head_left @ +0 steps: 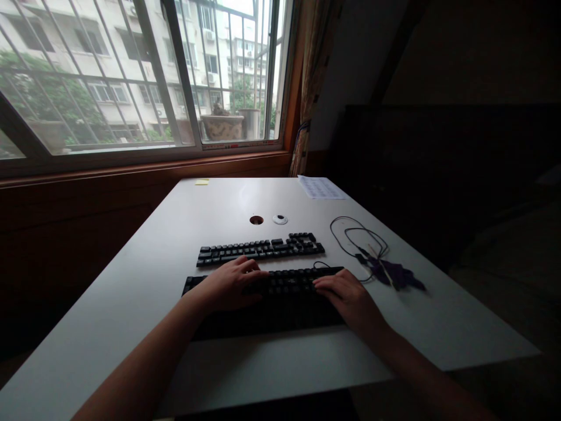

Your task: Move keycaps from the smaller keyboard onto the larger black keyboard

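Observation:
A black keyboard lies on the white table in front of me, with a run of keys along its far part. My left hand rests over its left half, thumb apart from the bent fingers, and holds nothing that I can see. At the keyboard's right part is my right hand, its fingers drawn together with the tips at the keys; anything between them is hidden. Just beyond the keyboard, loose black keycaps are laid out in keyboard-like rows on the table.
Right of the keyboard lie a looped black cable and a dark purple cloth-like thing with a thin stick across it. The white table has a cable hole, its round cover, printed paper and a yellow note.

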### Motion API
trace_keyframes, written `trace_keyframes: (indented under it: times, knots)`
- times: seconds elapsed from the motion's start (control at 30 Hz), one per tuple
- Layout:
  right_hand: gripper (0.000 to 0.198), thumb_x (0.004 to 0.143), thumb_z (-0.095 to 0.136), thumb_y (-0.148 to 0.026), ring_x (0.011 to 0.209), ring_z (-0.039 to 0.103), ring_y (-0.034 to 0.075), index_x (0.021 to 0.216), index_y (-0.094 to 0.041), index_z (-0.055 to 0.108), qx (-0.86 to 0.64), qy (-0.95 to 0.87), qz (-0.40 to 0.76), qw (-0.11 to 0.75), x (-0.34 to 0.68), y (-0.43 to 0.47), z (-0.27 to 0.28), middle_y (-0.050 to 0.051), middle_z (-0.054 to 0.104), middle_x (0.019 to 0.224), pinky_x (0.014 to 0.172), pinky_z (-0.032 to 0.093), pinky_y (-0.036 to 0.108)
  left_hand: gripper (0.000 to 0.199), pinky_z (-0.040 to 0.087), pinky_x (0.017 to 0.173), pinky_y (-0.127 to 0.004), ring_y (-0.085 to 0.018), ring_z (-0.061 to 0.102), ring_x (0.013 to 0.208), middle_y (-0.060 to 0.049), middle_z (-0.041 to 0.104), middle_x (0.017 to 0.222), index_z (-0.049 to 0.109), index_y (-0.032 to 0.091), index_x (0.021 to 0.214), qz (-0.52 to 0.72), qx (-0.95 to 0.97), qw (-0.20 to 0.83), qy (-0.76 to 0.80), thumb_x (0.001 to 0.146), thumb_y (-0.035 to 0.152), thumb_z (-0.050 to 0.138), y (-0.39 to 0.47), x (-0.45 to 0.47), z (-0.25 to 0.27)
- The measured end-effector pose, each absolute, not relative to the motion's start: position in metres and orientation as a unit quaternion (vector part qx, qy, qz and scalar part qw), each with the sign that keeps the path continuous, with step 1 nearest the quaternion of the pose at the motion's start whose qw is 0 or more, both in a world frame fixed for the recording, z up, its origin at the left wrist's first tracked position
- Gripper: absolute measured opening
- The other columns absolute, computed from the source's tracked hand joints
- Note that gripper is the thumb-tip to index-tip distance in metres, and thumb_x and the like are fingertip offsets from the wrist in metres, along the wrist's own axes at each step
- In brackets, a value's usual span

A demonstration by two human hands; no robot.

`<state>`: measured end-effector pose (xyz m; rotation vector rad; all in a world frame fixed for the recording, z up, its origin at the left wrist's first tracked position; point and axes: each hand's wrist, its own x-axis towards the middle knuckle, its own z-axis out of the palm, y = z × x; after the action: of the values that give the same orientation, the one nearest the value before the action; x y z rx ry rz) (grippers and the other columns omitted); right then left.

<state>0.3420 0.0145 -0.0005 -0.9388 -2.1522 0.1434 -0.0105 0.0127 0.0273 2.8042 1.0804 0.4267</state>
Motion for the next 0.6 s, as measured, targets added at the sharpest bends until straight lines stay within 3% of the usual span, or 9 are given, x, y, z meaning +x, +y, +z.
trace_keyframes:
  times: [0.6]
  knots:
    - [0.019,0.096,0.068,-0.020,0.094,0.067,0.026,0.108,-0.031,0.078,-0.333,-0.869,0.023,0.365,0.3474,0.0159,-0.0083,0.006,0.077,0.102,0.084,0.060,0.047,0.055,0.055,0.095,-0.042,-0.027,0.059,0.112,-0.009,0.064,0.125,0.055,0.030,0.145,0.147,0.922,0.048,0.355,0.093,0.040,0.070,0.0132,-0.0110,0.0256]
